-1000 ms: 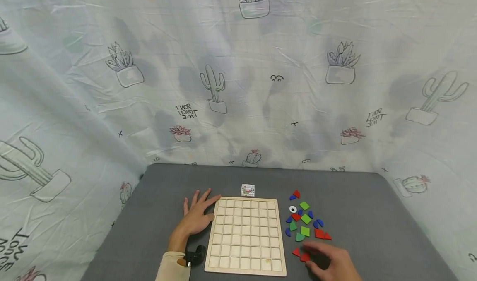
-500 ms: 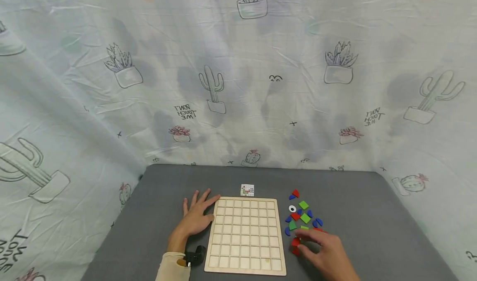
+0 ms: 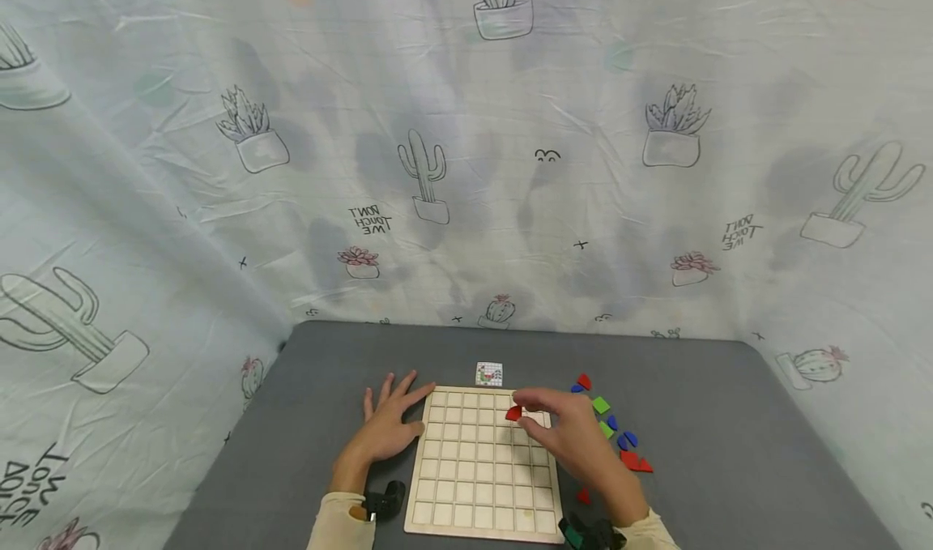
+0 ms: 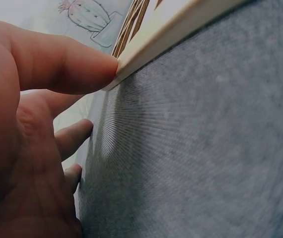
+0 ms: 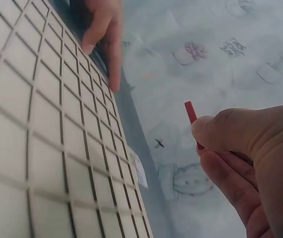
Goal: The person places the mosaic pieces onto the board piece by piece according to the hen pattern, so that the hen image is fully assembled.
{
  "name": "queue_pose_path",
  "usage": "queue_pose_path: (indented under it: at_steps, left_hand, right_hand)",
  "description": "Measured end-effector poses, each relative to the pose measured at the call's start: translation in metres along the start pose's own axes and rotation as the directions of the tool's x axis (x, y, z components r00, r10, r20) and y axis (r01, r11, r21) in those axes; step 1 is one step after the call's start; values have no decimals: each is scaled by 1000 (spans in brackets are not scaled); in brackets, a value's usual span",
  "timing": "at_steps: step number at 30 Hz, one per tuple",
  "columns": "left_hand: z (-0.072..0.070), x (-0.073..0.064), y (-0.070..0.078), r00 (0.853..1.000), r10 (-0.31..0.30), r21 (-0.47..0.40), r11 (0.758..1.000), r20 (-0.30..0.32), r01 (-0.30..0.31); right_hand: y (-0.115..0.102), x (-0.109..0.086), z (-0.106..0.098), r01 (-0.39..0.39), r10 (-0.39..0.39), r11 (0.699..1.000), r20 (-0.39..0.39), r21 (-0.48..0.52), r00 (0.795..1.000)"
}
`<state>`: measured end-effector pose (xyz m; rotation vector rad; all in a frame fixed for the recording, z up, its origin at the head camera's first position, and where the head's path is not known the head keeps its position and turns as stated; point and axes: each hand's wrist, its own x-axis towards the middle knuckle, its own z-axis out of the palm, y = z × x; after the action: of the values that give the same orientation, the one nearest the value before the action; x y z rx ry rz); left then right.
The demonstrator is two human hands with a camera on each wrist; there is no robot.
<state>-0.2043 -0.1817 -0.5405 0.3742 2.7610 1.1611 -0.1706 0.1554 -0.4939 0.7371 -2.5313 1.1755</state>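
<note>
While left hand (image 3: 389,430), fingers spread, touches the gridded wooden board (image 3: 466,470), right hand (image 3: 573,435) pinches a red quarter-circle tile (image 3: 513,414) above its part nearest far edge of the table (image 3: 700,396).

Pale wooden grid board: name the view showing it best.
Head view: all four sides of the pale wooden grid board show, though the right hand covers part. The right wrist view crops it; the left wrist's shows mainly its edge.

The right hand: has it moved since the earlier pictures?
Yes: in the head view, the right hand has moved left and forward, from beside the wooden board to over its far right corner.
</note>
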Motion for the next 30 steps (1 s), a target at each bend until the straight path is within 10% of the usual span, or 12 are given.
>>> queue_pose_path:
  at_steps: [30]
  left_hand:
    - [2, 2, -1, 1000, -5, 8, 1000, -29, 5]
  right_hand:
    - [5, 56, 98, 5, -11, 999, 199, 32, 980]
